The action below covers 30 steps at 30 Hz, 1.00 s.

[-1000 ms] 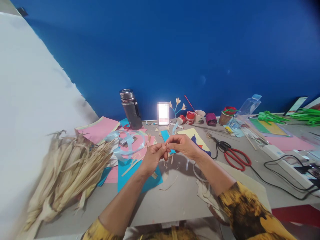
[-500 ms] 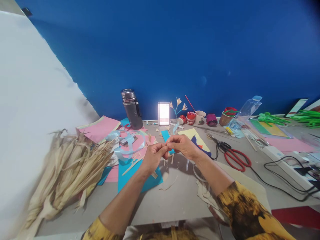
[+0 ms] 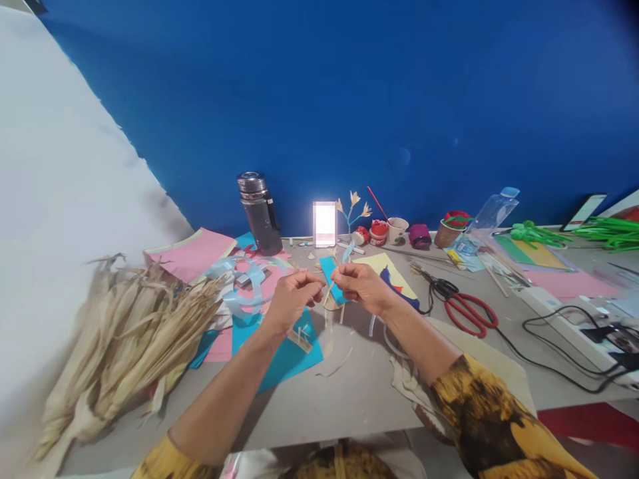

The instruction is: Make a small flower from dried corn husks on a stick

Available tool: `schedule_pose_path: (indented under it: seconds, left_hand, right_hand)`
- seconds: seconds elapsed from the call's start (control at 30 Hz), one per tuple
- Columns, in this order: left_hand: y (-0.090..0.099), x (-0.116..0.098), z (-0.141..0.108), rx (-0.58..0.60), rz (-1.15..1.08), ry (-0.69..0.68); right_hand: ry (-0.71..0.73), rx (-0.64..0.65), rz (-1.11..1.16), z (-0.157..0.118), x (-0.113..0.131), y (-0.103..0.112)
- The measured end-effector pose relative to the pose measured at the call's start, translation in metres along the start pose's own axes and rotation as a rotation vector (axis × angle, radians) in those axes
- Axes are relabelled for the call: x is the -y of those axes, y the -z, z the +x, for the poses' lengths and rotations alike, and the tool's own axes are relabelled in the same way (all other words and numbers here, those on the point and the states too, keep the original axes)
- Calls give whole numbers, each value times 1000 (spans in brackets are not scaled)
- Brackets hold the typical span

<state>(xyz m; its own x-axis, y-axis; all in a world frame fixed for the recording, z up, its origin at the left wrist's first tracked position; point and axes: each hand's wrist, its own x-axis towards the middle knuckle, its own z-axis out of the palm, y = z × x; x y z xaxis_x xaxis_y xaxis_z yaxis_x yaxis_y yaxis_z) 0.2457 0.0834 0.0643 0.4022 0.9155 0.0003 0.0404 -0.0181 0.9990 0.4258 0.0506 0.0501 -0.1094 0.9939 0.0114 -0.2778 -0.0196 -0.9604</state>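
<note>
My right hand [image 3: 360, 285] pinches a thin pale strip [image 3: 328, 293], which looks like corn husk and slants down to the left from the fingertips. My left hand [image 3: 295, 299] is a short gap away, thumb and forefinger pressed together. Anything between those fingers is too small to make out. Behind the hands lies a narrow bright blue strip [image 3: 326, 267]. Under my left forearm is a blue sheet [image 3: 294, 362] with pale husk scraps [image 3: 301, 338] on it. A flower stem with husk petals [image 3: 352, 211] stands upright against the wall.
A dried corn husk bundle [image 3: 134, 339] fills the left side. A dark flask [image 3: 260, 223] stands at the back. Red-handled scissors [image 3: 472, 313], a yellow sheet [image 3: 374, 267], a paper cup [image 3: 397, 231] and a white power strip [image 3: 559, 322] with black cables lie rightward.
My hands, fingertips together before, have come apart, the left moving left. The thin strip now shows at my right fingertips. The whole view has shifted slightly.
</note>
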Motion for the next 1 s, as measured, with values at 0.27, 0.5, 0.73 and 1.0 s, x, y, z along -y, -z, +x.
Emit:
schedule_pose_path:
  seconds: [0.27,0.5,0.73,1.0]
  left_hand:
    - [-10,38,-2,149,-278,65]
    - [-5,49,-3,91,-101,-41]
    - [-5,51,-3,176,-356,92]
    - [-5,50,-3,233,-424,148]
  right_hand:
    - [-16,28,-65,1,-3,-4]
    - [21,-25,-243,3,-12,-6]
    - [-16,-33,-265,2,-15,-9]
    - [1,-60,-252,1,-15,-14]
